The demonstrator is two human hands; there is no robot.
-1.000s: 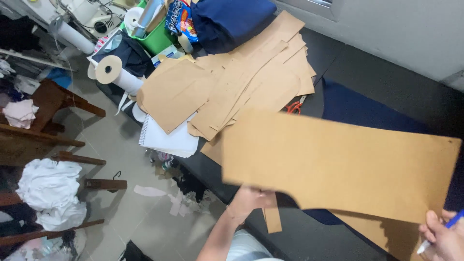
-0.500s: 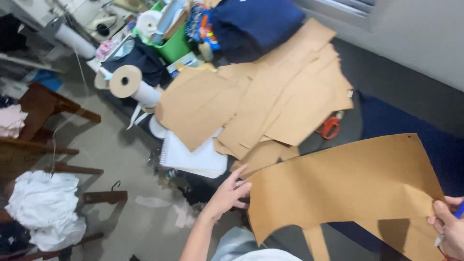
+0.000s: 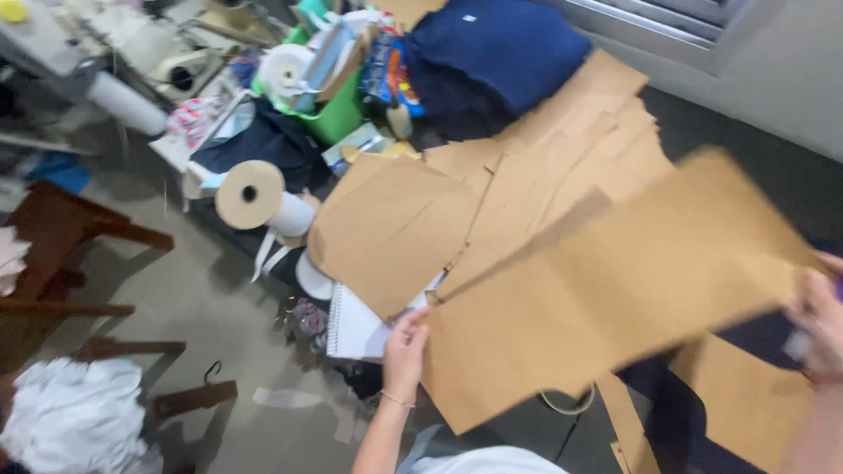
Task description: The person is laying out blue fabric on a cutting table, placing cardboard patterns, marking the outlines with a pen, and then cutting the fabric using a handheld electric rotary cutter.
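A large brown cardboard pattern piece [image 3: 606, 290] is held between both hands over the dark table, tilted and blurred by motion. My left hand [image 3: 406, 349] grips its lower left edge. My right hand [image 3: 817, 320] grips its right end at the frame's right edge, with a small pale thing in the fingers that I cannot make out. Under and behind it lies a pile of other brown cardboard pattern pieces [image 3: 492, 193].
Folded navy fabric [image 3: 492, 53] lies at the back. A green bin [image 3: 338, 114] of clutter, paper rolls [image 3: 255, 193] and a spiral notebook [image 3: 356, 329] crowd the table's left edge. Wooden furniture [image 3: 79, 237] and white cloth [image 3: 79, 430] are on the floor at left.
The big cardboard piece has swung up and leftward onto the pile of patterns. My left hand moved from its lower edge to its left corner. The red scissors are now covered.
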